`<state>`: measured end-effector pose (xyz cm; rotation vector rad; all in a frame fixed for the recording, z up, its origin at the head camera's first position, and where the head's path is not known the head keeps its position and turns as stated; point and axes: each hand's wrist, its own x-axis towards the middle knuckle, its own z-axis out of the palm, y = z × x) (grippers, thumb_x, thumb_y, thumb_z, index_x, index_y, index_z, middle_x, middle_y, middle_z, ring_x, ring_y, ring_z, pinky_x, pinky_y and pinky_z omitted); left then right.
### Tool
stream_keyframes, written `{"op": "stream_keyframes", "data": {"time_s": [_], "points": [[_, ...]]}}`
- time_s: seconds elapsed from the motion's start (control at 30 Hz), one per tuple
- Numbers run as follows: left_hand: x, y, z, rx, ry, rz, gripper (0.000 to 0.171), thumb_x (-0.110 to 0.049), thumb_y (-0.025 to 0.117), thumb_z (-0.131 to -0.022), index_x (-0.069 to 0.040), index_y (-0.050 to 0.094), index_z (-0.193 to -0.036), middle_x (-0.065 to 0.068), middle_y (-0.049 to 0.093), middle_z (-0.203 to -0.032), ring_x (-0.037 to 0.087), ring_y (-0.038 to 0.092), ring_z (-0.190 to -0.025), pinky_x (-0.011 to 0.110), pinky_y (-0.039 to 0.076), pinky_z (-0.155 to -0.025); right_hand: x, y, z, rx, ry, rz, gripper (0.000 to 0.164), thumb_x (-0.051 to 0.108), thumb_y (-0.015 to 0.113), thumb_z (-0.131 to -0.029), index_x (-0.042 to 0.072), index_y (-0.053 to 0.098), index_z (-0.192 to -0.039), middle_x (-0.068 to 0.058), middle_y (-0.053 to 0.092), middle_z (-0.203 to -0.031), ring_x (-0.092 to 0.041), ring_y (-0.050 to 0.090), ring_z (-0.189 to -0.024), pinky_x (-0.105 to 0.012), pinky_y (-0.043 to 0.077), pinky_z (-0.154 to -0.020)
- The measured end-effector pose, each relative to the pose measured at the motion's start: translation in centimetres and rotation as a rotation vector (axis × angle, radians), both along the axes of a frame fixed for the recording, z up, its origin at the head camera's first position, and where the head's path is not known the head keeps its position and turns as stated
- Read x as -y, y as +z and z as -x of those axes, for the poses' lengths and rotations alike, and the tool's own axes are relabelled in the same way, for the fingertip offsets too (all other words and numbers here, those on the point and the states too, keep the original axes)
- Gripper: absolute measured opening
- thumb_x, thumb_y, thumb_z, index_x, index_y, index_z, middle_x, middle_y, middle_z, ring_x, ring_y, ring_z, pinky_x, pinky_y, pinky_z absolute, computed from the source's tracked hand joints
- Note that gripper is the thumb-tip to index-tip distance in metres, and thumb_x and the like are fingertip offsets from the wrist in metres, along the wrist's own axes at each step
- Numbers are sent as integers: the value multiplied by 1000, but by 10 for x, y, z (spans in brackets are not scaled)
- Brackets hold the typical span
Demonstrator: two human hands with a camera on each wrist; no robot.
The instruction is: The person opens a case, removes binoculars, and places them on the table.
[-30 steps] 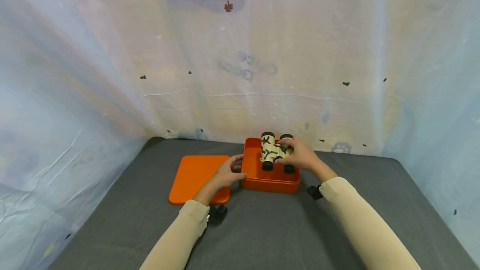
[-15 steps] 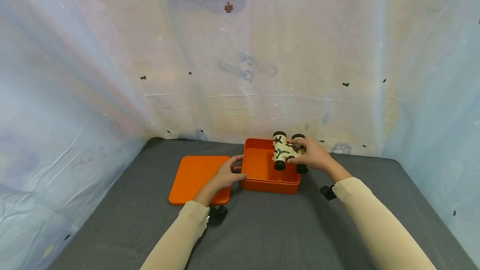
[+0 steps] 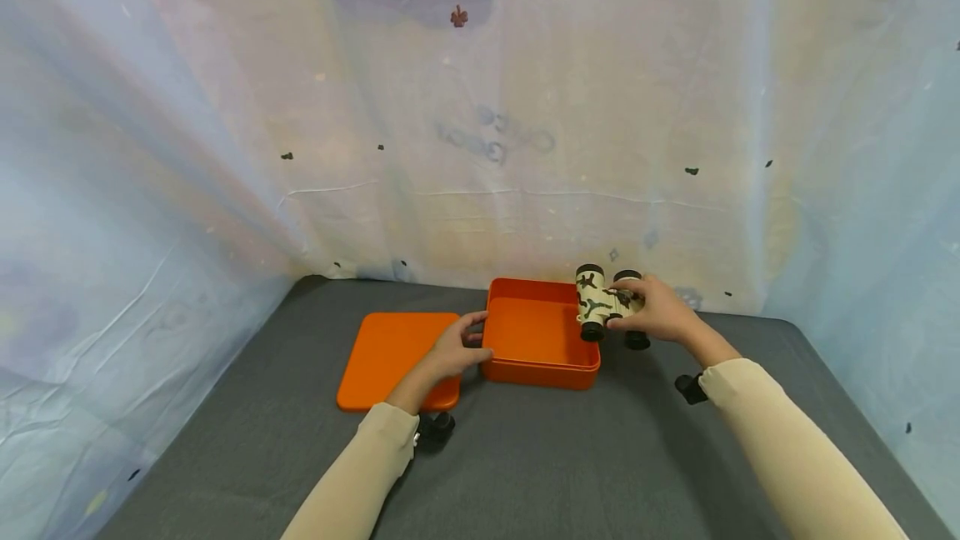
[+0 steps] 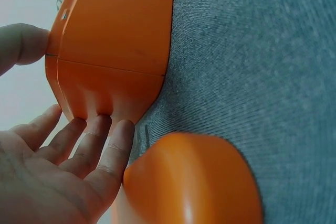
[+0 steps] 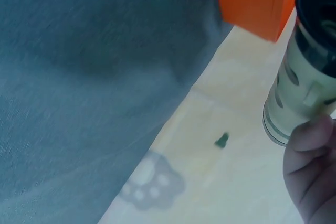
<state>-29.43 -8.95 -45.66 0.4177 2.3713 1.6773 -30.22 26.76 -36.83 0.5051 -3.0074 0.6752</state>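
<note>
In the head view my right hand [image 3: 657, 309] grips a pair of camouflage binoculars [image 3: 592, 300], thumb and fingers around the right barrel. The binoculars are up over the right rim of an orange box [image 3: 536, 375], their left barrel overlapping that rim. A black-ended barrel [image 5: 286, 95] and my thumb show at the right edge of the right wrist view. The lidless box has a bare orange floor. My left hand [image 3: 452, 346] rests against its left wall, with fingers [image 4: 91, 145] nearly straight on the end wall and the thumb at the near corner.
An orange lid [image 3: 397, 352] lies flat left of the box, partly under my left forearm. Both stand on a grey cloth-covered table [image 3: 525, 457]. A pale patterned curtain [image 3: 495, 107] hangs behind and at both sides.
My right hand has carried the binoculars rightward, from over the middle of the box to its right rim. The left hand, box and lid have kept their places.
</note>
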Motion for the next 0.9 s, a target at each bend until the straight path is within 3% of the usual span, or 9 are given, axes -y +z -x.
{"op": "stream_keyframes", "data": {"time_s": [0.37, 0.9], "points": [[1, 0, 0, -12, 6, 13, 68, -12, 70, -87, -10, 38, -148, 11, 38, -152, 35, 49, -130, 50, 48, -99, -27, -2, -3, -5, -13, -43, 68, 39, 80, -77, 5, 58, -132, -13, 47, -90, -21, 36, -74, -33, 29, -61], [0, 1, -2, -10, 16, 12, 68, -11, 70, -87, -11, 39, -147, 11, 38, -152, 34, 49, -130, 49, 48, -100, -52, -28, -5, 25, -24, -65, 72, 42, 78, -78, 3, 54, -134, -12, 48, -89, -19, 40, -71, -33, 31, -59]]}}
